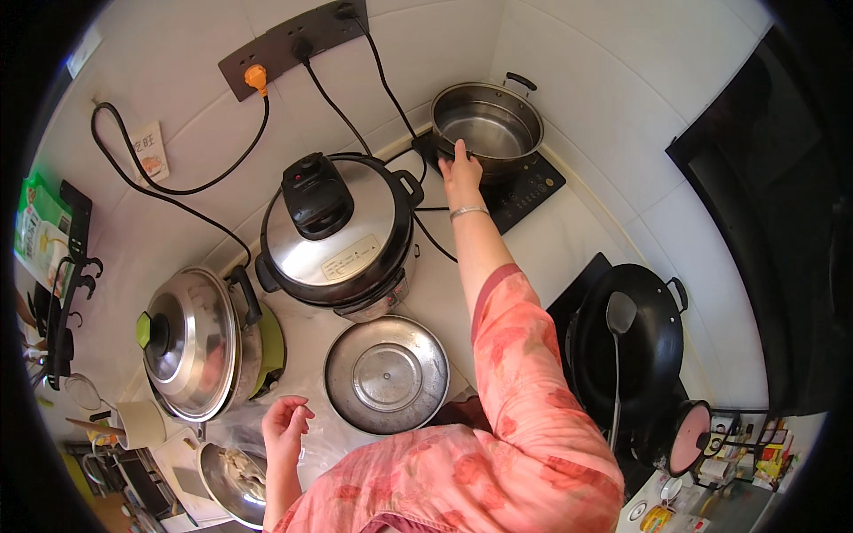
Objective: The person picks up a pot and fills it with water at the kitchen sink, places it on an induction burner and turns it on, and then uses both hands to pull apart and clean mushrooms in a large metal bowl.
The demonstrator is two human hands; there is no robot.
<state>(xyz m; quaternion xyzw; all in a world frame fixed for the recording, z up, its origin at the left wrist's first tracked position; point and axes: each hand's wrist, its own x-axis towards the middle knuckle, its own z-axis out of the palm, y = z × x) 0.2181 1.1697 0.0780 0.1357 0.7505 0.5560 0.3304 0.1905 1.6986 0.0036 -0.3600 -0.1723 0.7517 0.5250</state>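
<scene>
A stainless steel pot [493, 126] stands on a black induction cooktop [526, 193] in the back corner. My right hand [462, 174] reaches to the pot's near side, its fingers over the near handle area; the handle is mostly hidden, so a firm grip cannot be made out. My left hand [286, 426] hangs at the lower left with curled fingers and nothing seen in it, near a clear plastic bag [320, 426]. Between the hands, a round metal lid or shallow pan [386, 376] lies on the counter, in front of an electric pressure cooker [333, 246] with its lid on.
A lidded pan [193, 346] sits on a green appliance at left, above a metal bowl [226, 490] holding pale food. At right are a black wok [600, 353] with a spatula [621, 313] and a small pot [686, 440]. Black cords run from the wall sockets [293, 40].
</scene>
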